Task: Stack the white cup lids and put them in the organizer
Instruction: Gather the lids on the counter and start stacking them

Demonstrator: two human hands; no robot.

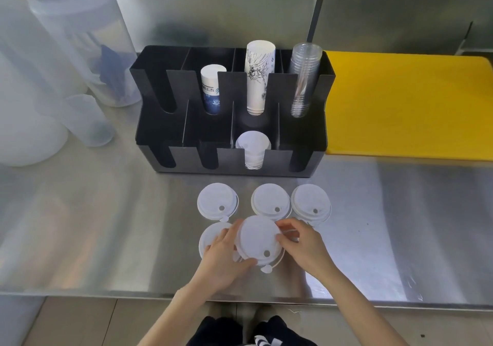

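Several white cup lids lie on the steel counter in front of a black organizer (301, 142). Three lids sit in a row: left lid (217, 199), middle lid (270, 201), right lid (310, 202). Between my hands is a small stack of lids (258, 239). My left hand (226, 255) grips its left edge and my right hand (304, 244) its right edge. Another lid (209, 236) lies partly under my left hand. A stack of white lids (253, 148) stands in the organizer's front third slot.
The organizer's back row holds a short white-and-blue cup stack (211, 86), a tall printed paper cup stack (258, 76) and clear plastic cups (304, 78). A yellow cutting board (410, 105) lies to the right. Translucent plastic containers (80, 46) stand at the left.
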